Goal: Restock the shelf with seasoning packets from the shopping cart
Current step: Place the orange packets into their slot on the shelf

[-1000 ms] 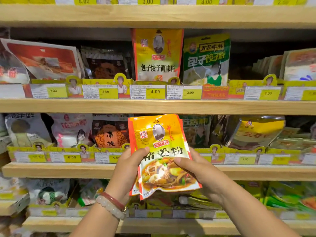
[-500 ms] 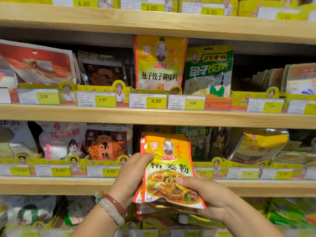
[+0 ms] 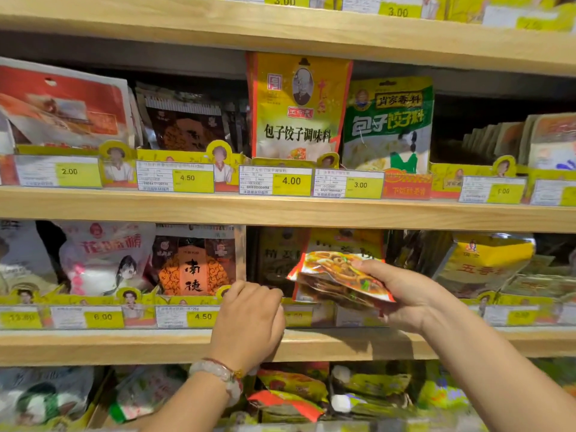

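My right hand (image 3: 408, 294) grips a small stack of yellow and red seasoning packets (image 3: 336, 275), tilted so their tops push into the middle shelf's slot. Matching yellow packets (image 3: 280, 257) stand in that slot behind them. My left hand (image 3: 249, 319), with bead bracelets at the wrist, sits at the slot's front with its fingers curled over the yellow display rail (image 3: 299, 316). It no longer touches the packets. What its fingertips hold is hidden.
The wooden shelf board (image 3: 124, 344) runs across below my hands. An orange and brown packet (image 3: 194, 266) stands left of the slot, a yellow five-spice packet (image 3: 486, 260) right of it. A tall yellow packet (image 3: 299, 107) stands on the shelf above.
The packets went from upright in both hands to tilted into the middle shelf slot, held by my right hand alone. My left hand let go and dropped to the rail.
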